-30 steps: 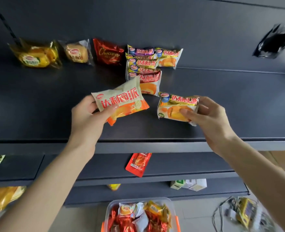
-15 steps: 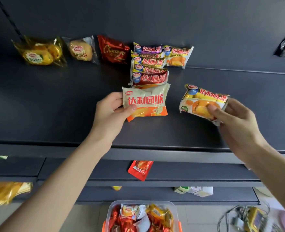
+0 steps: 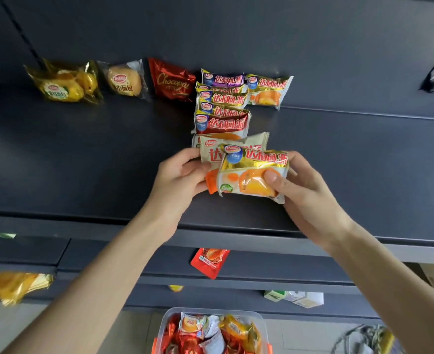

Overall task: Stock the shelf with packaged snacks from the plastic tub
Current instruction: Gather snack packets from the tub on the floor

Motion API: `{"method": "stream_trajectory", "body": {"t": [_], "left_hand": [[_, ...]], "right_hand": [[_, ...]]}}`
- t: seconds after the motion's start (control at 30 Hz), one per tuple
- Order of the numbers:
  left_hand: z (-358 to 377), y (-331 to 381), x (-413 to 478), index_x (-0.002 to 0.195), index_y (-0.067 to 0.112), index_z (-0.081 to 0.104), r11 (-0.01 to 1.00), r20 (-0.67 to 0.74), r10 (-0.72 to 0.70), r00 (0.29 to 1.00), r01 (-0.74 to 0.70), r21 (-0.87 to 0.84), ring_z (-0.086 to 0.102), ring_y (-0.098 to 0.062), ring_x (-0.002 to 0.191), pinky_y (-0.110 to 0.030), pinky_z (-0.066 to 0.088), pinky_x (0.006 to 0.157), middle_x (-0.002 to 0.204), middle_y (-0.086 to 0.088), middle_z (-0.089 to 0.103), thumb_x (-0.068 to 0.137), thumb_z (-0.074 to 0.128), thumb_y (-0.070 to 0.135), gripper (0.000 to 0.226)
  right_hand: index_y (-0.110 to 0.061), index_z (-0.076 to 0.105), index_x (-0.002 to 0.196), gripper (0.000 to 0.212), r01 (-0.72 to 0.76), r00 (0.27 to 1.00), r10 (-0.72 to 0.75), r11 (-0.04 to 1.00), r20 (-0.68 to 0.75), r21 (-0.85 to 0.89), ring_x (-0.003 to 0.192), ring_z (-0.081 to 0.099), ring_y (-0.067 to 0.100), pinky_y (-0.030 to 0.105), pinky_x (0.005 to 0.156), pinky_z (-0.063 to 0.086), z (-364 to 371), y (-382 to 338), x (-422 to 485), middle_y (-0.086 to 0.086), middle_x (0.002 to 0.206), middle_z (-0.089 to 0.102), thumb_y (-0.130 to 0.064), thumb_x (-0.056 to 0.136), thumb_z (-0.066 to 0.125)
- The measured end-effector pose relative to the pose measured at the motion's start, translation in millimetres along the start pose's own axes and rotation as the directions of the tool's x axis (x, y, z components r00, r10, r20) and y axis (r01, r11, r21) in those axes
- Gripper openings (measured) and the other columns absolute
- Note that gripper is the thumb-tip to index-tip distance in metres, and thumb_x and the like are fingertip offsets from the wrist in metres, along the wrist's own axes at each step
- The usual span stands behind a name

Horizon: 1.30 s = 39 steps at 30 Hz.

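Gold snack pack [image 3: 246,185] over dark shelf [image 3: 83,162], pinched at its 3 o'clock end by right hand [image 3: 305,190], thumb on front, fingers curled behind. Cream snack pack [image 3: 210,157] partly behind it at 10 o'clock, gripped at its 9 o'clock edge by left hand [image 3: 180,180], forearms reaching up from 6 o'clock. Plastic tub [image 3: 164,325] below at 6 o'clock; stacked row of packs [image 3: 221,108] at 12 o'clock.

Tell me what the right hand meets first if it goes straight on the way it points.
Likely the cream packet in the left hand: the right hand points left, and its gold packet overlaps it. Depth unclear.
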<state>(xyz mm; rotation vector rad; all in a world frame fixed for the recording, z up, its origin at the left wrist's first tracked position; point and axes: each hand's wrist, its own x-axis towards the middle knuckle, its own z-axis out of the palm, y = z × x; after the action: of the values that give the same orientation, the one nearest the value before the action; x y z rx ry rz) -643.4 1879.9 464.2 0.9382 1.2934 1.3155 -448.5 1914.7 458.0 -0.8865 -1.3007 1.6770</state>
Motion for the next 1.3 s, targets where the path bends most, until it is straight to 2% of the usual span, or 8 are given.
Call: {"method": "stream_trajectory", "body": {"t": [0.13, 0.23, 0.47, 0.6, 0.8, 1.03, 1.17, 1.3], "left_hand": [[7.4, 0.1, -3.1, 0.106, 0.018, 0.062, 0.993, 0.003, -0.049, 0.999, 0.049, -0.104, 0.072, -0.012, 0.089, -0.023, 0.058, 0.075, 0.092, 0.002, 0.075, 0.099, 0.045, 0.026, 0.020], [14.6, -0.9, -7.2, 0.124, 0.023, 0.052, 0.998, 0.037, -0.034, 0.999, 0.036, -0.050, 0.069, -0.009, 0.096, -0.025, 0.057, 0.083, 0.105, 0.001, 0.073, 0.077, 0.055, 0.049, 0.054], [35.8, -7.6, -9.6, 0.117, 0.023, 0.057, 0.974, 0.038, 0.150, 0.988, -0.154, 0.164, 0.062, 0.004, 0.101, -0.011, 0.050, 0.080, 0.109, 0.011, 0.068, 0.081, 0.070, 0.022, 0.039], [36.7, -8.6, -7.5, 0.111, 0.020, 0.063, 0.992, 0.032, 0.107, 0.994, -0.109, 0.061, 0.065, -0.003, 0.102, -0.018, 0.053, 0.086, 0.107, 0.007, 0.071, 0.073, 0.072, 0.025, 0.040], [30.1, -6.9, -5.9, 0.109, 0.017, 0.063, 0.994, 0.017, 0.109, 0.994, -0.109, 0.027, 0.068, -0.008, 0.099, -0.018, 0.054, 0.077, 0.105, 0.006, 0.072, 0.066, 0.073, 0.023, 0.045], [14.4, -6.2, 9.1, 0.099, 0.022, 0.063, 0.977, -0.037, 0.168, 0.985, -0.161, 0.140, 0.069, -0.004, 0.091, -0.012, 0.051, 0.068, 0.097, 0.011, 0.074, 0.076, 0.074, 0.005, 0.030], [7.1, -11.2, 14.9, 0.098, 0.023, 0.061, 0.958, -0.040, 0.218, 0.975, -0.206, 0.201, 0.068, -0.002, 0.091, -0.011, 0.050, 0.069, 0.097, 0.015, 0.072, 0.077, 0.072, 0.001, 0.032], [5.8, -17.5, 17.8, 0.099, 0.025, 0.062, 0.953, -0.068, 0.242, 0.968, -0.224, 0.205, 0.068, -0.001, 0.093, -0.010, 0.050, 0.070, 0.098, 0.015, 0.072, 0.076, 0.074, 0.005, 0.032]], "right_hand": [[-0.013, 0.056, 0.103, 0.038, -0.028, 0.999, 0.027, 0.999, 0.024, 0.024, 0.104, 0.066, 0.025, 0.035, 0.094, 0.051, -0.2, -3.8, 2.3, 0.011, 0.110, 0.069, -0.027, 0.071, 0.068], [-0.014, 0.058, 0.102, 0.037, -0.021, 1.000, 0.021, 1.000, -0.004, 0.017, 0.104, 0.065, 0.026, 0.036, 0.093, 0.052, -3.6, -3.3, 2.3, 0.012, 0.111, 0.069, -0.028, 0.070, 0.070], [-0.018, 0.064, 0.102, 0.048, 0.042, 0.997, -0.050, 0.992, -0.067, -0.115, 0.103, 0.066, 0.026, 0.038, 0.088, 0.054, -15.3, 0.5, -0.4, 0.009, 0.110, 0.070, -0.043, 0.065, 0.081], [-0.013, 0.066, 0.100, 0.040, 0.002, 0.992, -0.013, 0.996, -0.124, -0.089, 0.097, 0.068, 0.021, 0.033, 0.085, 0.054, -15.9, -5.3, -2.7, 0.007, 0.103, 0.072, -0.047, 0.081, 0.057], [-0.012, 0.068, 0.083, 0.012, 0.074, 0.940, -0.115, 0.988, -0.322, -0.137, 0.087, 0.070, 0.020, 0.033, 0.079, 0.055, -33.3, -8.3, 7.6, 0.005, 0.091, 0.074, -0.020, 0.074, 0.071], [-0.019, 0.043, 0.083, 0.040, 0.107, 0.835, -0.273, 0.933, -0.478, -0.345, 0.077, 0.066, 0.010, 0.019, 0.063, 0.053, -71.7, -7.8, 45.1, 0.000, 0.085, 0.065, -0.002, 0.073, 0.079], [-0.015, 0.046, 0.116, 0.055, 0.120, 0.855, -0.286, 0.921, -0.433, -0.371, 0.079, 0.064, 0.010, 0.020, 0.065, 0.054, -83.9, -7.2, 89.6, 0.004, 0.095, 0.066, 0.002, 0.074, 0.077], [-0.014, 0.057, 0.104, 0.040, 0.089, 0.851, -0.316, 0.874, -0.419, -0.479, 0.091, 0.067, 0.014, 0.025, 0.072, 0.056, -88.7, -4.8, 131.8, -0.002, 0.095, 0.068, -0.002, 0.073, 0.079]]}}
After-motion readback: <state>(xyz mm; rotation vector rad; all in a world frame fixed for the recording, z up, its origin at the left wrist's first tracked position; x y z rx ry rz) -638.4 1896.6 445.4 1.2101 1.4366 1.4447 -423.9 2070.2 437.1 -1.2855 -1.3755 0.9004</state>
